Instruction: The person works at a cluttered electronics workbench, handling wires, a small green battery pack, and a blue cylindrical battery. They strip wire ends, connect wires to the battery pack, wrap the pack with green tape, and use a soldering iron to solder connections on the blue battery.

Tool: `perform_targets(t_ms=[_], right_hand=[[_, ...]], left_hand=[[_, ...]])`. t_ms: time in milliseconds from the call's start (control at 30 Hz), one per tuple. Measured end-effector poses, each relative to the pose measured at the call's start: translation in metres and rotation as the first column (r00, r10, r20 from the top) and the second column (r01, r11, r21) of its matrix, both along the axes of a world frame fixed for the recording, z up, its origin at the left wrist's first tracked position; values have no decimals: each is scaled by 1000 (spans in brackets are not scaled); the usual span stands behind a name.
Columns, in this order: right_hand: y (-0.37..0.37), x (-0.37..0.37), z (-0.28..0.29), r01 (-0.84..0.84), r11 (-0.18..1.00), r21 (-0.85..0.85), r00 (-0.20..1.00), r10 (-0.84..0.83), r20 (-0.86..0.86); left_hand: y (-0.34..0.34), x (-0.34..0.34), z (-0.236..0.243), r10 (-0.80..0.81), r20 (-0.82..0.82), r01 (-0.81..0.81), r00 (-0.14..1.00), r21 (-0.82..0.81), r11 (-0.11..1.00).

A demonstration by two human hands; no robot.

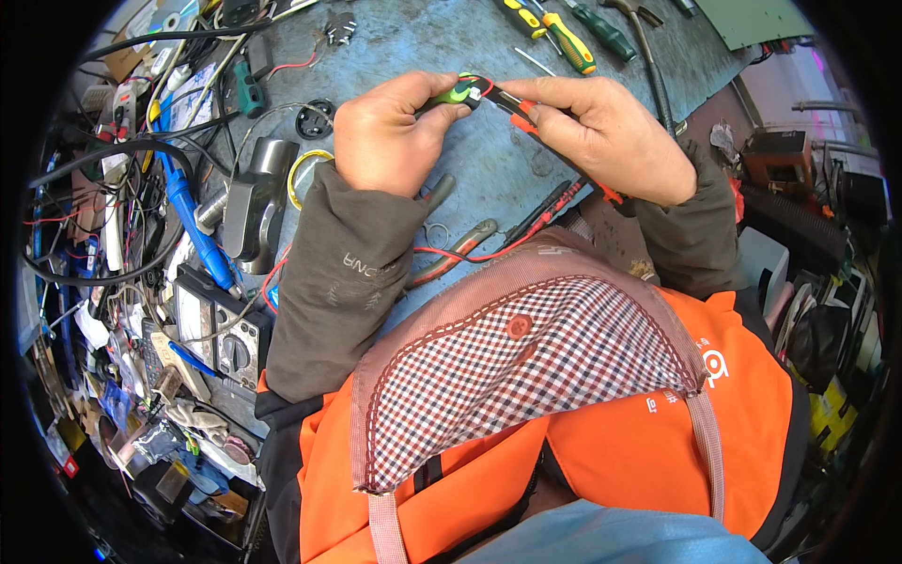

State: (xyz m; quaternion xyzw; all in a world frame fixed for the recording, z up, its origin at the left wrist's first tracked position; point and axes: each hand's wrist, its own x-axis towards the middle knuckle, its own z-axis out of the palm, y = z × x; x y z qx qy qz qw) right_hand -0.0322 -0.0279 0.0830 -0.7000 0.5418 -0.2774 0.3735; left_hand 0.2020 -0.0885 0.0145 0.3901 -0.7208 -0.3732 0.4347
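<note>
My left hand [390, 132] pinches a small green-and-black part [458, 93] with a white piece and a thin red wire at its end. My right hand [601, 132], closed, grips a red-and-black handled tool [522, 117] whose dark tip reaches the part; its exact kind is partly hidden by the fingers. Both hands meet above the blue worktable [395, 42]. Below them lie red and black test leads [554, 209] and a tool with worn red-brown handles [460, 249]. Left of my left hand are a yellow ring [297, 179] and a grey metallic housing [258, 202].
Screwdrivers [569, 45] and a hammer [648, 56] lie at the far side. A green-handled screwdriver [249, 91] and a round black part [315, 119] are on the left. A multimeter [235, 348], a blue tube [197, 226] and tangled cables crowd the left edge. A box [778, 158] stands right.
</note>
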Motion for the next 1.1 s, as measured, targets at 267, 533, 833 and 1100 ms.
perform_targets(t_ms=[267, 533, 833, 1100], right_hand=[[18, -19, 13, 164, 986, 34, 986, -164, 20], [-25, 14, -41, 105, 798, -594, 882, -350, -315], [-44, 38, -48, 124, 882, -454, 992, -126, 26], [-47, 45, -63, 178, 973, -146, 954, -134, 269]], left_hand=[[-9, -1, 6, 83, -78, -65, 994, 209, 976], [-12, 1, -3, 38, -188, 7, 981, 238, 971], [-8, 1, 0, -19, -99, 38, 995, 188, 981], [-13, 6, -3, -88, -27, 92, 996, 194, 977]])
